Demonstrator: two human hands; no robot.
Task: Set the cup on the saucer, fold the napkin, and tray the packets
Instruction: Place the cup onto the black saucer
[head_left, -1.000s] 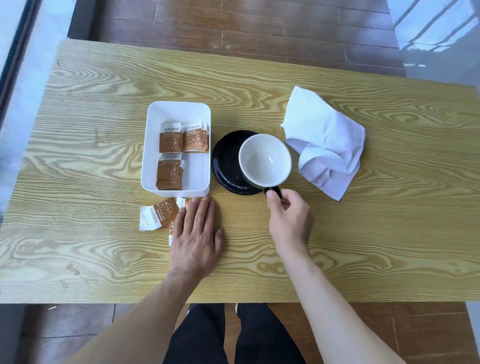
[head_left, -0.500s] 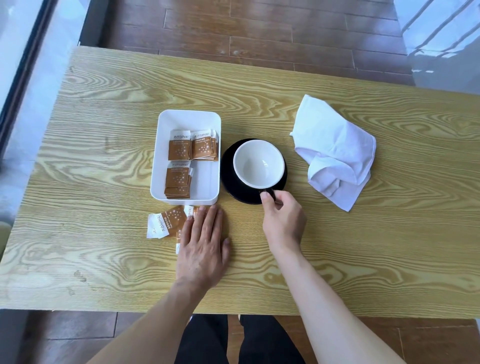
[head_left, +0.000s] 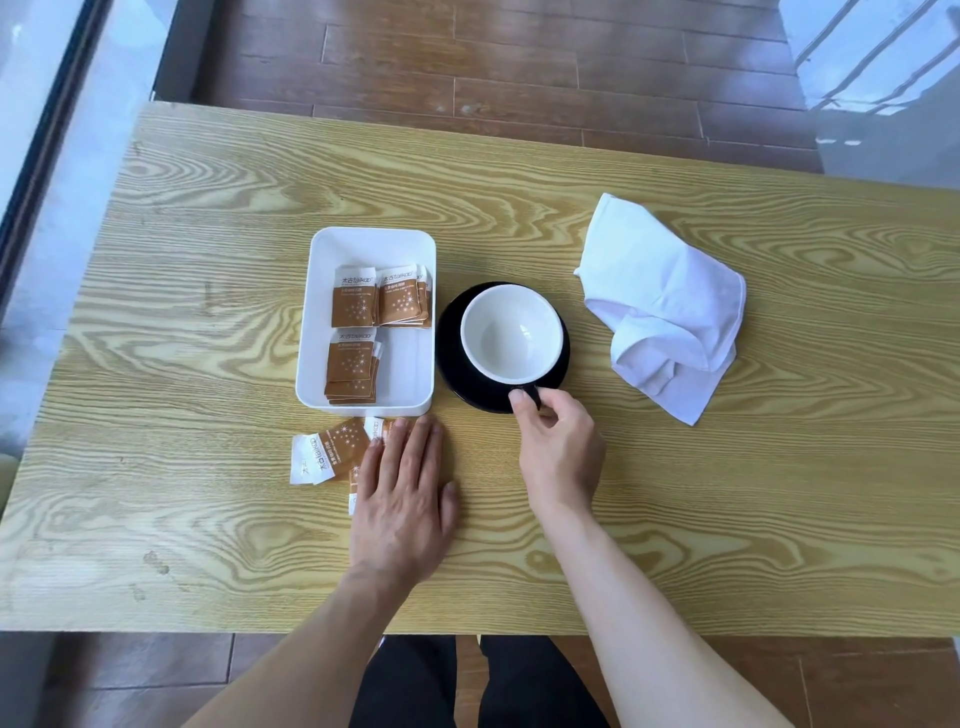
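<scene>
A white-lined cup (head_left: 511, 335) with a black outside is being held by its handle, pinched in the right hand (head_left: 561, 451), and is sitting on the black saucer (head_left: 451, 358). Brown-and-white packets (head_left: 358, 332) are being kept in the white tray (head_left: 363, 244); loose packets (head_left: 332, 452) are being pressed under the flat, open left hand (head_left: 402, 506). The white napkin (head_left: 662, 306) is lying crumpled.

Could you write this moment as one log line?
cup: on saucer | right hand: grip on handle | left hand: flat on loose packets | napkin: unfolded
</scene>
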